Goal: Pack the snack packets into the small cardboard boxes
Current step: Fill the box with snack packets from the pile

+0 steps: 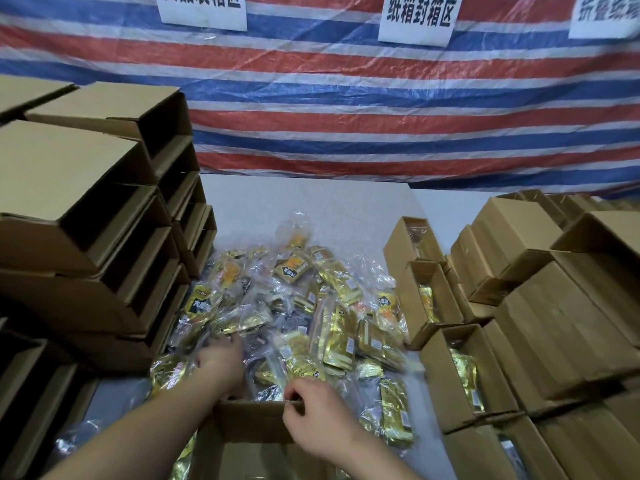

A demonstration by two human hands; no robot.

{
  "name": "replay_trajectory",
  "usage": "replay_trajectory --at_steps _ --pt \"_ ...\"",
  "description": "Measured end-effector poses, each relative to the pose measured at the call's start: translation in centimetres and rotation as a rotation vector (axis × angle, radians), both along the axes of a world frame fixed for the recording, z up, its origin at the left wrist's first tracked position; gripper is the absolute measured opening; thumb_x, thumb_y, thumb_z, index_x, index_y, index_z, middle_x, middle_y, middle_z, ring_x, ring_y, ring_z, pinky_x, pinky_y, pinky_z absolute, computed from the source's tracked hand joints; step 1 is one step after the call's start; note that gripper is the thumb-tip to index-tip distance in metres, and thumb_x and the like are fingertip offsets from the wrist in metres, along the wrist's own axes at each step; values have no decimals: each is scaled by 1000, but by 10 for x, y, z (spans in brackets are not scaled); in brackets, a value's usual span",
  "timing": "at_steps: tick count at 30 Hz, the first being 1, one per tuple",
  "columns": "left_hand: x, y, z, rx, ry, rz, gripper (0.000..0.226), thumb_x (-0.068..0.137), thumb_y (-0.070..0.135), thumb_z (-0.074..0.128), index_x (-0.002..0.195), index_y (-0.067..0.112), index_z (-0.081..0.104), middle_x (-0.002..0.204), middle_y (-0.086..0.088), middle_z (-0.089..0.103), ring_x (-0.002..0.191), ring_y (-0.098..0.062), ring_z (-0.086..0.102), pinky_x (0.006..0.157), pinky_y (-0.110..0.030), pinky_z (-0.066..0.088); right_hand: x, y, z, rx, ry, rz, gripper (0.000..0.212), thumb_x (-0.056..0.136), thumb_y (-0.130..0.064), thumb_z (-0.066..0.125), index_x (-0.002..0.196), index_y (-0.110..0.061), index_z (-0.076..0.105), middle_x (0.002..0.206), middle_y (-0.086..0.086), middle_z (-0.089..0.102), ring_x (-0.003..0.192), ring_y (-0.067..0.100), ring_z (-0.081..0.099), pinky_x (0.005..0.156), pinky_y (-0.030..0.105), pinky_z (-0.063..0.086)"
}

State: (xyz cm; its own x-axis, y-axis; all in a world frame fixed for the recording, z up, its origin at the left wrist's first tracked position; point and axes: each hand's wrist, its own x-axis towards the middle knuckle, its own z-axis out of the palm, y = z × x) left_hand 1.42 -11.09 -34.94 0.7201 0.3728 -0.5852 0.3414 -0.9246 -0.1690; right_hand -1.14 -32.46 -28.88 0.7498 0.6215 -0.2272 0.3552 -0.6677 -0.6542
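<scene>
While stacked empty brown cardboard boxes (pixel 104 216) wait leftward, our left hand (pixel 221 356) curls into the heap of crinkly gold-and-clear snack packets (pixel 294 306) on the grey desk (pixel 311 202); light, slippery, best pinched by edges. Our right hand (pixel 311 407) grips the open brown box (pixel 252 424) rim.

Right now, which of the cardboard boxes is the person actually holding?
The open box nearest the camera, at bottom centre: the right hand grips its far rim. The side stacks are untouched.
</scene>
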Motion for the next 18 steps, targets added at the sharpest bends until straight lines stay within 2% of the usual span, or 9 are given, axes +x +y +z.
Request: replay_trajectory --at_steps 3,8,9,11,13,14,16,18 --pt "-2 4 -3 4 -58 27 100 79 48 70 154 18 11 149 -14 35 134 -32 39 98 -43 47 -1 0 1 1 12 3 17 93 -30 49 103 -22 60 99 -11 52 94 8 50 79 20 39" --pt "-2 19 8 -162 -132 173 77 79 48 67 143 21 35 144 -8 41 131 -29 41 101 -42 45 1 -3 -2 8 20 -18 20 92 -32 49 103 -21 62 102 -10 55 97 9 52 87 24 45" --pt "-3 22 11 -205 -161 203 72 78 44 69 140 21 40 137 -7 47 124 -27 46 97 -39 48 1 -3 -3 6 26 -26 21 92 -35 50 103 -22 63 102 -11 56 97 8 53 88 24 45" --pt "-7 27 21 -337 -233 282 63 78 36 72 133 18 47 113 -1 54 102 -19 56 79 -30 53 0 -5 -5 13 42 -54 24 91 -42 51 99 -23 63 101 -11 59 95 7 53 85 23 45" --pt "-10 33 33 -513 -317 395 59 80 33 75 129 16 48 100 2 57 86 -14 61 59 -24 49 -1 -7 -7 33 47 -91 30 89 -51 52 93 -23 62 95 -12 59 91 4 53 79 19 43" --pt "-12 36 40 -593 -361 447 59 79 34 76 128 16 48 97 3 58 81 -13 63 54 -22 48 -1 -7 -8 40 45 -109 32 88 -55 52 89 -24 61 92 -14 58 89 2 53 76 16 42" --pt "-15 42 57 -723 -436 529 65 78 33 78 133 16 48 94 4 58 80 -12 63 55 -23 50 -2 -8 -8 61 53 -158 31 87 -57 54 85 -27 60 88 -16 57 87 1 54 73 15 42" --pt "-18 45 73 -884 -493 641 78 76 30 82 141 12 42 96 1 61 80 -15 66 60 -28 53 -3 -7 -9 100 95 -218 27 89 -54 57 84 -28 62 88 -14 61 86 2 58 77 18 49"
